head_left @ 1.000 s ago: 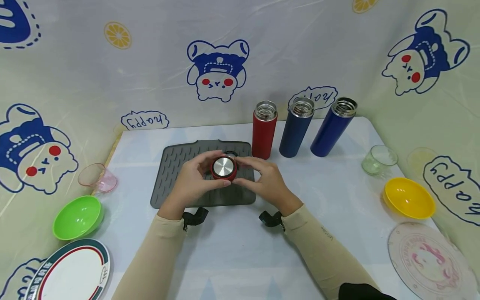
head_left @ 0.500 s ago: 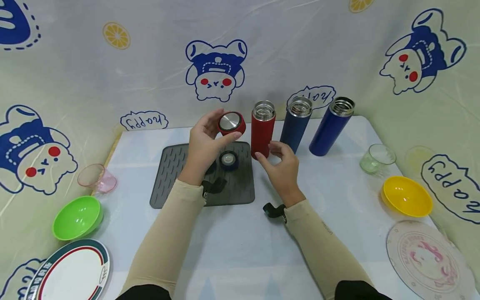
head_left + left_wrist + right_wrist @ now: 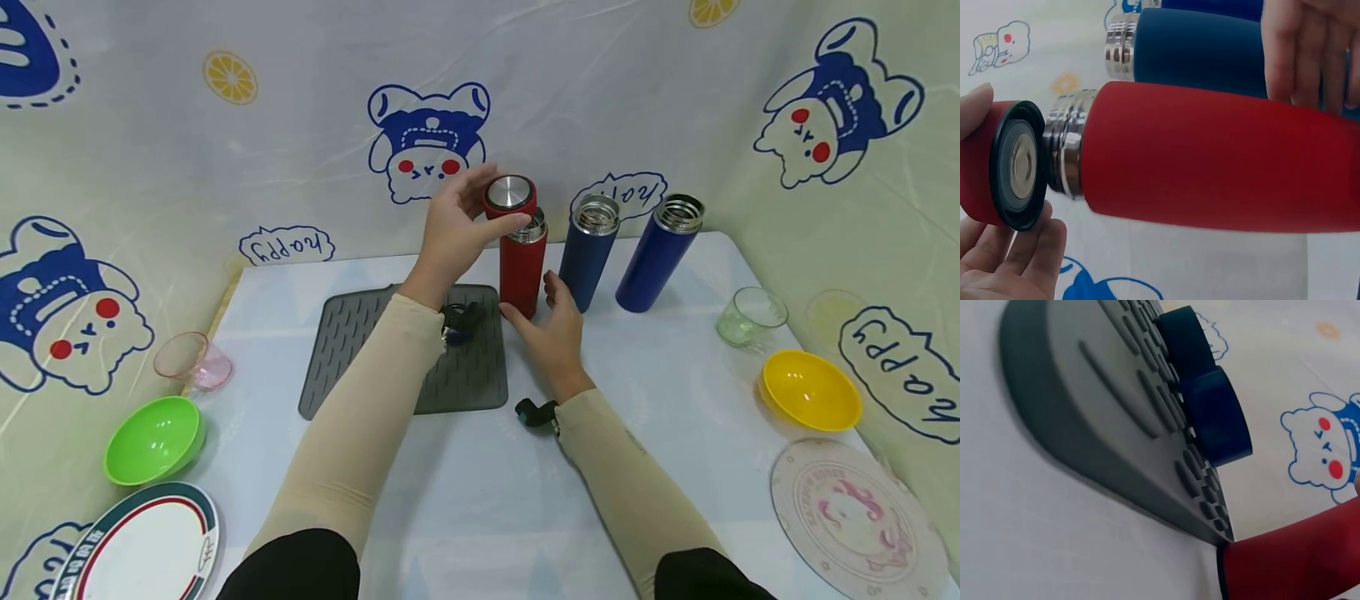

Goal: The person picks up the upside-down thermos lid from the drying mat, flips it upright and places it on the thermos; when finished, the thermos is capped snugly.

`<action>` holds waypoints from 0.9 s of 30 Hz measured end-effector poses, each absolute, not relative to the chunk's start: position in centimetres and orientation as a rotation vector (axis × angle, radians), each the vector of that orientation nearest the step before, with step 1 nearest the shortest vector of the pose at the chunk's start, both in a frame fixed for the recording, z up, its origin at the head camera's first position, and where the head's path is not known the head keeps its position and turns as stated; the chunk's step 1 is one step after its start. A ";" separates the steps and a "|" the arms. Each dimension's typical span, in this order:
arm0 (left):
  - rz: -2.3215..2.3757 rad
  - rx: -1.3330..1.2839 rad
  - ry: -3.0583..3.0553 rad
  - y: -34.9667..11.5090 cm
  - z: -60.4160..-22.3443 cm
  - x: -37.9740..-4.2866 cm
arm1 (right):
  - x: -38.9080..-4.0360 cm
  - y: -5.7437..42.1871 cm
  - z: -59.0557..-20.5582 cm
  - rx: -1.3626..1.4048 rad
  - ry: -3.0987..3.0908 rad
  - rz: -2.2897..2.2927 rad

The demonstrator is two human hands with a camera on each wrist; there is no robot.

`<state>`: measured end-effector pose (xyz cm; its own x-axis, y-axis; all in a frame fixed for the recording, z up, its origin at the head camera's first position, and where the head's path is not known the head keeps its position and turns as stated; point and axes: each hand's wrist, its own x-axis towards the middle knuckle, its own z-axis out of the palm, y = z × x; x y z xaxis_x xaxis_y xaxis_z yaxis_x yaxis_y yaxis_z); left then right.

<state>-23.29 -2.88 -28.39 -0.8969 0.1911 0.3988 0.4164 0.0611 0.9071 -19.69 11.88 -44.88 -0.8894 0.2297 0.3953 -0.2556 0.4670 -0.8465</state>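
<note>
My left hand [image 3: 457,229] holds a red bottle lid [image 3: 510,194] by its sides, its silver top facing up. In the left wrist view the lid's underside is tilted close to the steel mouth of the open red bottle [image 3: 1210,156]. That bottle stands upright just past the mat's right edge. Beside the bottle's lower part is my right hand [image 3: 551,337], fingers extended and thumb apart, holding nothing. A dark blue bottle [image 3: 588,267] and a brighter blue bottle [image 3: 660,262] stand to the right, both without lids.
Two blue lids [image 3: 1216,415] sit on the grey drying mat [image 3: 472,383], partly behind my left wrist in the head view. At left are a pink glass [image 3: 212,368], green bowl [image 3: 153,442] and plate [image 3: 142,550]; at right a green glass [image 3: 742,321], yellow bowl [image 3: 810,392] and pink-patterned plate [image 3: 855,517].
My left hand has carried the red lid from over the mat up and right to the red bottle's mouth. My right hand left the lid and moved to the bottle's lower side.
</note>
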 end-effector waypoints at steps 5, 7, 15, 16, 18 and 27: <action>-1.973 -0.636 -2.206 -1.9 -28.9 -24.5 | -20.5 11.8 -45.2 0.019 -2.276 1.454; -1.977 -0.635 -2.227 -1.7 -29.0 -24.7 | -20.8 11.9 -45.4 0.015 -2.288 1.463; -1.920 -0.667 -2.262 -1.8 -29.1 -24.6 | -21.6 11.6 -45.7 0.052 -2.261 1.539; -1.913 -0.677 -2.268 -1.8 -29.2 -24.6 | -21.7 11.6 -45.8 0.061 -2.254 1.549; -1.904 -0.686 -2.282 -1.8 -29.4 -24.7 | -21.8 11.6 -46.0 0.070 -2.245 1.562; -2.010 -0.649 -2.261 -1.7 -30.9 -25.2 | -21.9 11.7 -46.9 0.095 -2.214 1.563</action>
